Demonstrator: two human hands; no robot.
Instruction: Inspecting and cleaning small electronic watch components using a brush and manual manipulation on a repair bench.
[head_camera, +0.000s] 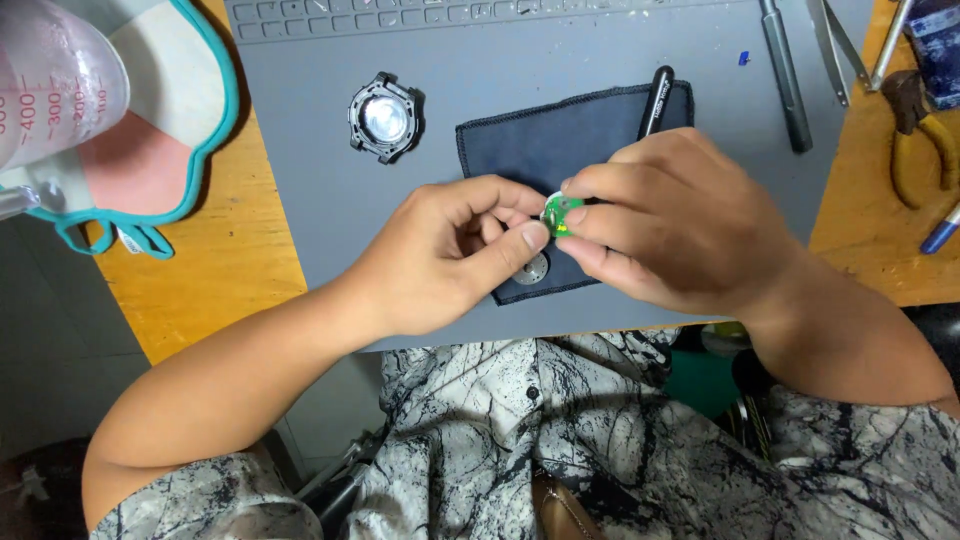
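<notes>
Green round part (560, 214) pinched between both hands' fingertips.

Left hand (450, 250) and right hand (665, 220) pinch a small green circuit board (560, 213).

Furniture: one orange-brown wooden worktable (215, 270), partly covered by a flat grey rubber work mat (500, 80). Floor: pale grey surface (60, 340), visible left of the table. Light: even, soft, casting faint shadows.
</notes>
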